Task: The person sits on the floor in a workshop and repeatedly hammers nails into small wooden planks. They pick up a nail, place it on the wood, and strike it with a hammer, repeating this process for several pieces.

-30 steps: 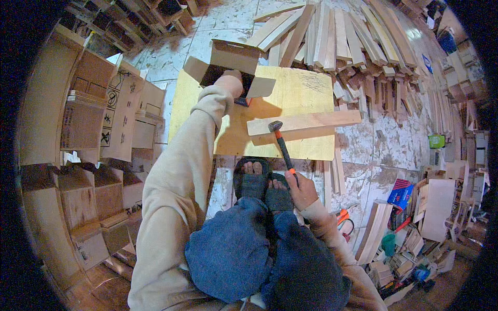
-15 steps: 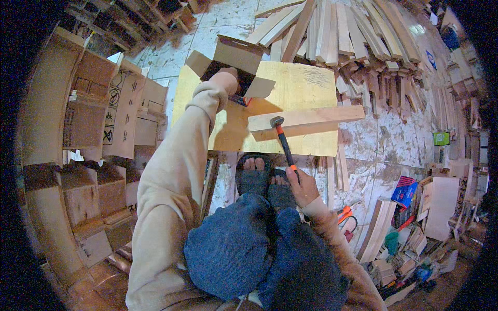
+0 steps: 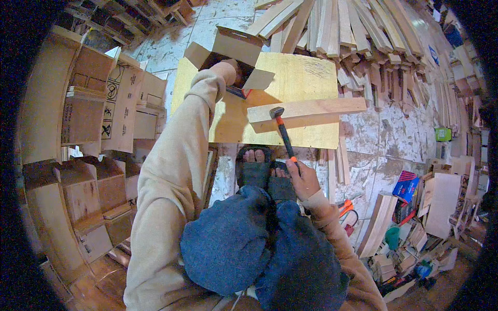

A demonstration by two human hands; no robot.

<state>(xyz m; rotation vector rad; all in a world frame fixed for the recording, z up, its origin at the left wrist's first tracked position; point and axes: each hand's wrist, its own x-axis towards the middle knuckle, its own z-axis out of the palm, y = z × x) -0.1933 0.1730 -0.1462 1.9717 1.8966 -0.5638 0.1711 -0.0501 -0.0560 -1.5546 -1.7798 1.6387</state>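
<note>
Head view shows the left hand (image 3: 229, 72) sunk into an open cardboard box (image 3: 237, 45) on the yellow board (image 3: 303, 78); its fingers are hidden, so I cannot tell whether they are spread or pinching something. A sharp tug there could snag the sleeve on a flap and tip or drag the box. The right hand (image 3: 305, 180) is curled round the lower handle of a hammer (image 3: 284, 136), whose head lies over the left part of a wooden strip (image 3: 316, 108); whether they touch is unclear. That strip lies loose, unheld, its right end jutting past the board's edge, so a blow or a knock on the overhang could make it pivot or slide. Below the handle, bare toes (image 3: 254, 155) show in open footwear (image 3: 256, 175); a slack grip could drop the hammer onto them.
</note>
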